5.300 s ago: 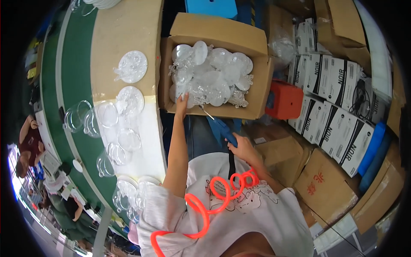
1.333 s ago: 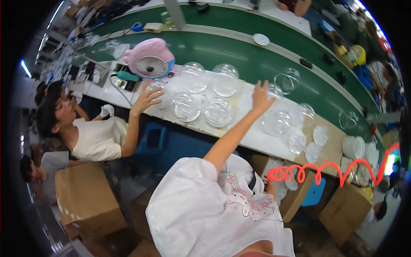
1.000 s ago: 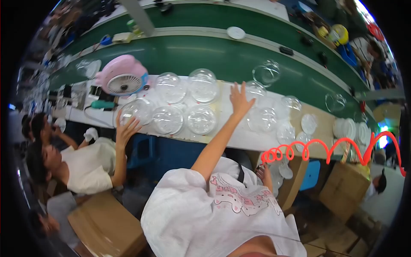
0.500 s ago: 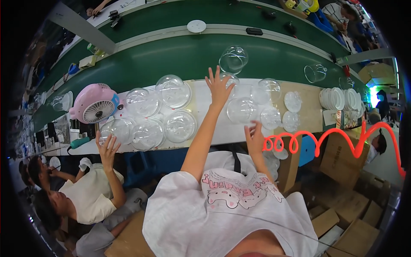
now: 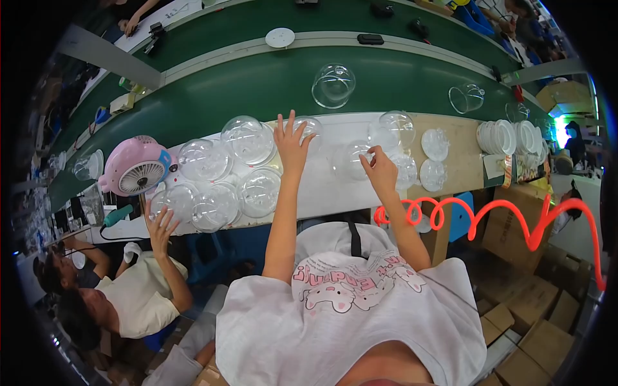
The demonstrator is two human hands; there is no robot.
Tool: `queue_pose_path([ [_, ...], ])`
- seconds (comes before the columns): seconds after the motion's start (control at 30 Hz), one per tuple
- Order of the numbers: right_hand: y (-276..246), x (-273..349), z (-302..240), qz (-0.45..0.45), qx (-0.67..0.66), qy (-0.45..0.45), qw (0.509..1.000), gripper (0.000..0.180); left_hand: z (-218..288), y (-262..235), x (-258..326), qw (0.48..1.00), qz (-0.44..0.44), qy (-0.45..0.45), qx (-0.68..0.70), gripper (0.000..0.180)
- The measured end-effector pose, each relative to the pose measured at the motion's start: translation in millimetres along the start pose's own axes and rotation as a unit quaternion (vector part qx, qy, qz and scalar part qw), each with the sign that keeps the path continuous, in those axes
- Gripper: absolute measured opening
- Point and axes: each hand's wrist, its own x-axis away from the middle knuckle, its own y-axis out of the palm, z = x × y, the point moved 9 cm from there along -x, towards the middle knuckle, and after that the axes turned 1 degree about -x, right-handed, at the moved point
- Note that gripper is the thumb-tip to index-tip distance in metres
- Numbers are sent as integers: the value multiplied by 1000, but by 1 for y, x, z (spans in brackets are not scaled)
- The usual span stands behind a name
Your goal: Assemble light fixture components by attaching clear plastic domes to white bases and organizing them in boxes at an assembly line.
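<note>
My left hand [image 5: 293, 147] reaches up to the back of the white work surface. Its fingers are spread around the left side of a clear dome [image 5: 311, 130], which they appear to grip. My right hand [image 5: 382, 172] is over the middle of the surface, thumb and forefinger pinched together. Under that pinch lies another clear dome [image 5: 349, 162]; whether the fingertips hold its edge or something small is unclear. More clear domes [image 5: 396, 128] stand just behind the right hand, and two small clear discs [image 5: 434, 144] lie to their right.
Several domes on round bases [image 5: 248, 140] fill the left, beside a pink fan [image 5: 136, 166]. A dome [image 5: 334, 86] rests on the green belt [image 5: 257, 77]. White discs [image 5: 496, 137] are stacked at right; a red coiled hose [image 5: 463, 226] hangs in front. A co-worker's hand [image 5: 159, 226] is at left.
My left hand has moved left, and the dome beside it has shifted with it. My right hand has risen from the front edge to the middle dome, its fingers drawing together. The view has shifted slightly.
</note>
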Motion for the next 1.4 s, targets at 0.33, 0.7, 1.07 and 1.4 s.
queue_pose_path([
  [0.33,1,-62,-27,40,-36,-47,997,25,0,-7,7,1000,18,-22,5,34],
  [0.7,-9,-79,-41,24,48,25,998,40,-9,-5,16,998,23,-54,32,38],
  [1.07,34,-206,-118,68,60,-71,993,51,23,-24,40,990,8,-86,115,53],
  [1.4,42,-214,-128,86,47,-132,986,34,36,-87,102,976,-41,-143,158,29],
])
